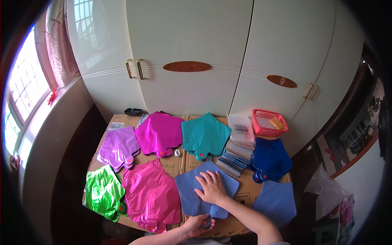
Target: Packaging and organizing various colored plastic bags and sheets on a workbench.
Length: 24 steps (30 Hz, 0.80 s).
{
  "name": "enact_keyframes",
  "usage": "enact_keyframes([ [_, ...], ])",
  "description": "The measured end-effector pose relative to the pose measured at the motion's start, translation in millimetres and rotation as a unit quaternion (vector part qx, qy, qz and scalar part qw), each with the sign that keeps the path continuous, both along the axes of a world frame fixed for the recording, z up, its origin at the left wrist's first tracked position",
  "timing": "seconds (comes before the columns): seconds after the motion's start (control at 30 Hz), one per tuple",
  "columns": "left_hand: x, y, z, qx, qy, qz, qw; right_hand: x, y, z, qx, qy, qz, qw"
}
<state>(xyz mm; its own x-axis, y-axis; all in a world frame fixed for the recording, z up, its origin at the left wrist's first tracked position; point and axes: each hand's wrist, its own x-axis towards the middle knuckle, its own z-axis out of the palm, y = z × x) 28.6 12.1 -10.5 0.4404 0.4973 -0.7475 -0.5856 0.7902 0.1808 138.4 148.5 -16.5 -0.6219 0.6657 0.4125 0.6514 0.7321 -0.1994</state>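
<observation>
A matte blue, star-shaped flat piece (189, 191), which looks like a deflated foil balloon, lies before me on the cardboard. My right hand (211, 188) rests on its upper middle, palm down, fingers spread. At its near edge, my left hand (199, 224) pinches the small rounded tab (206, 221), the thumb by a red dot and the fingers partly hidden. Left of it are stacks of shiny foil balloons in pink (151, 192) and green (104, 192). Behind lie purple (119, 147), magenta (158, 132) and teal (205, 134) ones.
Dark blue balloons (272, 159) and another matte blue piece (275, 202) lie to the right. A row of clear-wrapped packets (233, 160) runs back toward a red basket (269, 122). A small black tray (133, 111) stands far left, before white cabinets (188, 36).
</observation>
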Motion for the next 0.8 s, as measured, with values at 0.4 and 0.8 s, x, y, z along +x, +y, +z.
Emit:
enact_keyframes([
  [0.4, -73, 27, -5, 0.333, 0.337, -0.032, 0.880, 0, -1, -1, -0.009, -0.008, -0.004, 1.000],
  [0.8, -89, 64, 12, 0.403, 0.649, -0.154, 0.627, 1, 0, -6, -0.024, -0.009, 0.004, 1.000],
])
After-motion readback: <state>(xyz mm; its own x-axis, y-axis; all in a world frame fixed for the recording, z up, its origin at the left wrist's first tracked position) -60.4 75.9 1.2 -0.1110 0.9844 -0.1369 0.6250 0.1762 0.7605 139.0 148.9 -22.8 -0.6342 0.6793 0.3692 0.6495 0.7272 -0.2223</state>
